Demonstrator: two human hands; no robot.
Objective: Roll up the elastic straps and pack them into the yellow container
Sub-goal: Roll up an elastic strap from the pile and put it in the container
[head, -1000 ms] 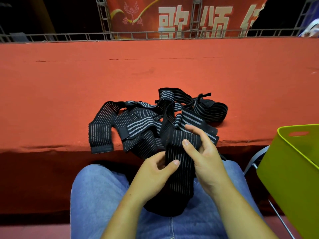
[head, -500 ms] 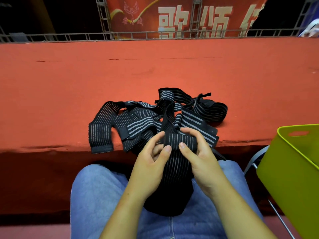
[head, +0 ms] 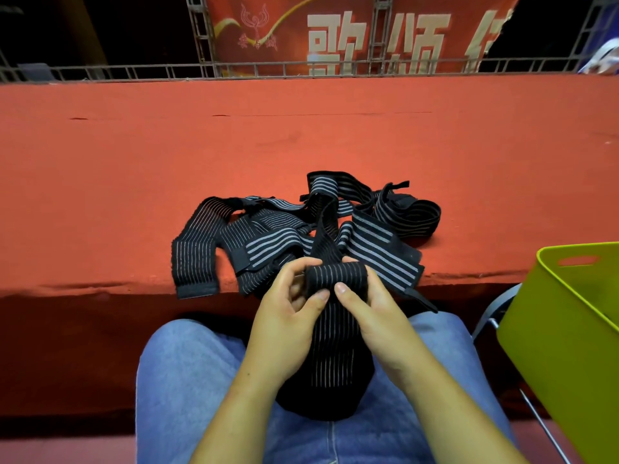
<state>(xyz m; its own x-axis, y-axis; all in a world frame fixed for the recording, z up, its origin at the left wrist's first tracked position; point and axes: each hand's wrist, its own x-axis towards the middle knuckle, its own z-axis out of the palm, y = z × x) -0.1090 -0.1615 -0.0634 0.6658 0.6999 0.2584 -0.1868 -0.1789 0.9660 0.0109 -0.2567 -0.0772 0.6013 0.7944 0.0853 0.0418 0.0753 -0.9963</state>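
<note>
Black elastic strap [head: 336, 279] with thin pale stripes is partly wound into a short roll, held just in front of the near edge of the surface [head: 134, 162]. The left grip [head: 284, 326] and the right grip [head: 375, 316] are both clamped on that roll. Each thumb presses on its near side and the fingers curl round behind it. The thumb tips lie close together at the middle of the roll. Below it the unrolled length hangs down onto the jeans [head: 187, 380] and bunches in the lap. Above it another length runs up to the pile of straps [head: 261, 242].

That pile lies tangled at the near edge of the red-covered surface, about the middle of its width. One end on the left droops over the edge.

To the right, off the surface and lower than its near edge, stands the yellow container [head: 569, 329], with a handle slot in its far wall. A grey chair frame [head: 492, 316] shows just beside its left side.

Along the far edge of the surface runs a metal railing [head: 134, 70]. Behind it hangs a red banner [head: 335, 35] with large pale characters.
</note>
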